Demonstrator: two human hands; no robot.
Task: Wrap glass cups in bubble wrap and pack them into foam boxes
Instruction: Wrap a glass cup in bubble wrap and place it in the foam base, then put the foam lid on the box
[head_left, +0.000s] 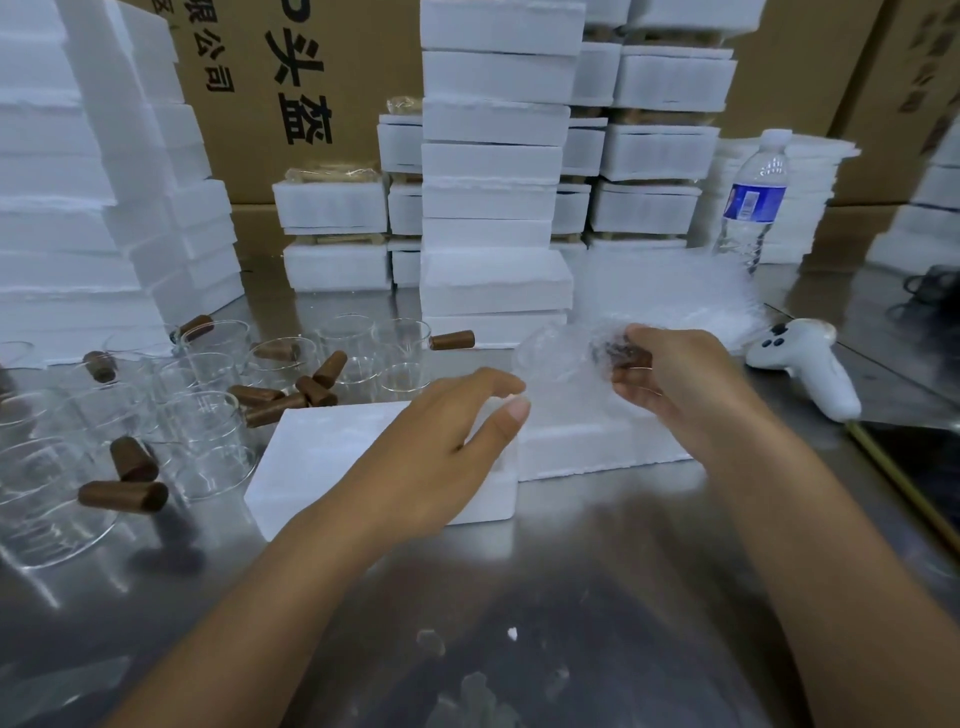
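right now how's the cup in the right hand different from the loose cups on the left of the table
The held cup is covered in bubble wrap and looks cloudy; the loose cups are bare and clear. The held cup is lifted above a foam box by the right hand; the loose cups sit on the metal table. Both kinds are glass with a brown handle.

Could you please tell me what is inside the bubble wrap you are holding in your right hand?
A brown handle shows through the bubble wrap at the right hand; the glass itself is too blurred to see.
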